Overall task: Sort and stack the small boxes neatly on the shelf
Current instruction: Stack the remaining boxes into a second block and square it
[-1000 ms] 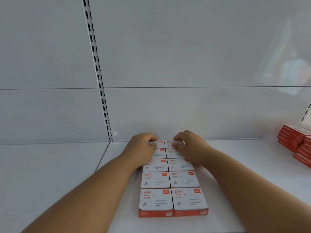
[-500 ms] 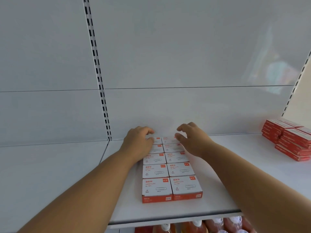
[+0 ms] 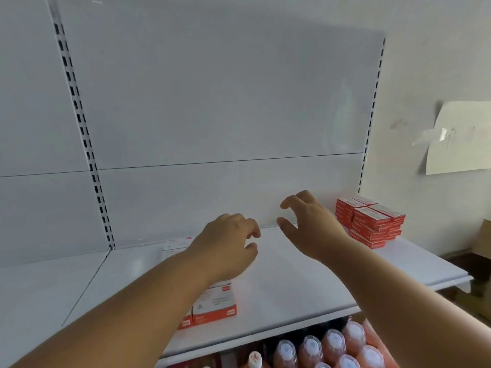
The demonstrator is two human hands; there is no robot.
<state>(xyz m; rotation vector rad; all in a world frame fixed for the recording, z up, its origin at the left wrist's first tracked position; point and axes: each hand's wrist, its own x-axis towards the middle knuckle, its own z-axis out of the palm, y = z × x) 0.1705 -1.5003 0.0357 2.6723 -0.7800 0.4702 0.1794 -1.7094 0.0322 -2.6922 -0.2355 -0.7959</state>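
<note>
White shelf, glossy, white slotted back panels behind it. Slotted upright at left seam, second upright at right end of panel. Past that: plain wall with a taped paper sheet. Lower level below front lip: bottles with clear caps.

Paper-clip boxes: white tops, orange fronts, laid in a two-wide row running front to back at left-centre of shelf, mostly hidden under left forearm; near pair and one far box top visible. Second stack of red boxes at far right, against back panel, well apart from the row.

Versus 0.5 s ago: both hands have lifted off the far end of the row. View has swung right, so red stack and wall now sit further in frame.

Left hand: above the row, fingers loosely curled, holding nothing. Right hand: in the air right of the row, fingers and thumb spread in a loose claw, holding nothing.

Open shelf surface between row and red stack. Front lip runs just ahead of near boxes; right shelf end just past red stack.
</note>
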